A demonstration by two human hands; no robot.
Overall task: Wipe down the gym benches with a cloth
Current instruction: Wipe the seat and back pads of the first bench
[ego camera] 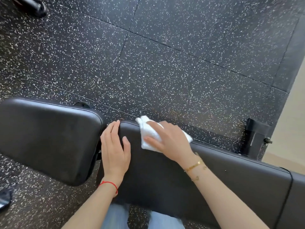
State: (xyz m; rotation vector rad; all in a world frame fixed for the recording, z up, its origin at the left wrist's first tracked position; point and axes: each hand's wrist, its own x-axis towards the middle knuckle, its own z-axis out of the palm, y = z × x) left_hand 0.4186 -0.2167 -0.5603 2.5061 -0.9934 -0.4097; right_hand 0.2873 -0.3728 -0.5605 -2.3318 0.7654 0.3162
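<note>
A black padded gym bench runs across the lower half of the view in two parts: a seat pad (47, 139) on the left and a long back pad (231, 176) on the right, with a narrow gap between them. My right hand (170, 141) presses a white folded cloth (149, 134) flat against the far left corner of the long pad. My left hand (114, 149) lies flat, fingers together, on the near end of the same pad right by the gap, holding nothing.
Black rubber floor tiles (156, 63) with white specks surround the bench. A black metal frame foot (250, 138) stands at the right near a beige wall (290, 123). Dark equipment base (36, 5) sits at the top left. My jeans (142, 219) show below.
</note>
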